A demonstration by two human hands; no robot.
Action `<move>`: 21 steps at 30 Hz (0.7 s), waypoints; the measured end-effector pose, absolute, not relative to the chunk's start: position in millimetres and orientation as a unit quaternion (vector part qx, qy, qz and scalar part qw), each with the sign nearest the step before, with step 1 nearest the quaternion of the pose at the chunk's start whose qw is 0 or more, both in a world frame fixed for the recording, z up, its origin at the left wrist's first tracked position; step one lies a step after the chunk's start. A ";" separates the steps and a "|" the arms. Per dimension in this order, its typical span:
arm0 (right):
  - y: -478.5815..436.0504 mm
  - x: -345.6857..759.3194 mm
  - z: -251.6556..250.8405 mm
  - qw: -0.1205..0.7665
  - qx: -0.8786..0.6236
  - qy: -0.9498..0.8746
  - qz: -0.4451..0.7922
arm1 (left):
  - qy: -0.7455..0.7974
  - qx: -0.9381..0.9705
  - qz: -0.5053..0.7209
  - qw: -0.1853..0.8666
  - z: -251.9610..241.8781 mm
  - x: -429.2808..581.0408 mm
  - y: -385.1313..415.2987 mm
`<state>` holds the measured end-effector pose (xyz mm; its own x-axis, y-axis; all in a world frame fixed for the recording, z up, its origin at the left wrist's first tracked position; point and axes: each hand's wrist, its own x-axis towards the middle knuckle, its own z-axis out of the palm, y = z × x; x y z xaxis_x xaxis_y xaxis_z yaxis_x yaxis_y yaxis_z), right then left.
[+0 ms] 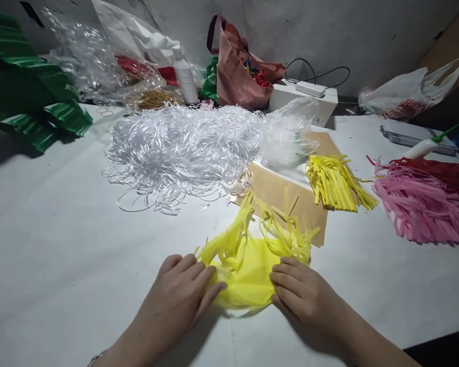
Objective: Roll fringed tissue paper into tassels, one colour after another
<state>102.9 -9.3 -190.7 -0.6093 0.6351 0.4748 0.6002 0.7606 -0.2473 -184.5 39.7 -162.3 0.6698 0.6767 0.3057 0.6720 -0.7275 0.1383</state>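
Note:
A yellow fringed tissue paper sheet [248, 275] lies before me on the white table, its cut strips spreading away from me in two bunches. My left hand [185, 290] is closed over the sheet's left side, thumb along the near part. On the opposite side, my right hand [302, 290] has its fingers curled over the right edge, with the thumb mostly hidden. Just beyond the strips lies a brown paper sheet [290, 204]. A finished-looking yellow tassel [334, 186] rests partly on brown paper to the right.
A tangled heap of white cord [187, 148] spreads behind the sheet, beside a clear plastic bag [288, 135]. Pink tassels [424, 204] and a green-tipped glue bottle [423, 148] lie right. Green foil-like pieces [26, 86] stand left. A pink bag [237, 71] and white box [306, 104] line the wall.

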 end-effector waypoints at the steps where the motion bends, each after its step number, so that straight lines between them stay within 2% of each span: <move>1: -10.3 102.5 -191.2 0.271 -0.340 -0.900 0.016 | 0.385 0.903 0.188 -0.024 -160.8 -186.6 39.9; 3: -13.0 101.4 -192.5 0.261 -0.327 -0.908 -0.023 | 0.387 0.891 0.229 -0.061 -156.3 -182.5 34.9; 5: -16.4 99.5 -194.1 0.247 -0.315 -0.915 -0.058 | 0.331 0.911 0.243 -0.028 -151.3 -166.4 23.7; 8: -22.7 96.2 -197.6 0.238 -0.306 -0.920 -0.065 | 0.231 0.956 0.141 0.116 -149.4 -128.1 6.9; 12: -31.6 96.7 -204.0 0.217 -0.323 -0.920 -0.049 | 0.252 0.942 -0.002 0.221 -164.0 -92.4 11.8; 16: -38.1 105.4 -204.9 0.204 -0.330 -0.915 -0.111 | 0.383 0.906 -0.016 0.178 -186.6 -108.9 36.9; 21: -40.0 112.4 -198.7 0.200 -0.334 -0.915 -0.101 | 0.463 0.883 0.063 0.052 -206.9 -161.4 46.5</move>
<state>112.4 -40.0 -198.7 -0.6963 0.5714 0.4344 0.6524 0.7562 0.0512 -161.4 46.5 -206.9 0.5641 0.8233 0.0629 0.8101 -0.5665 0.1506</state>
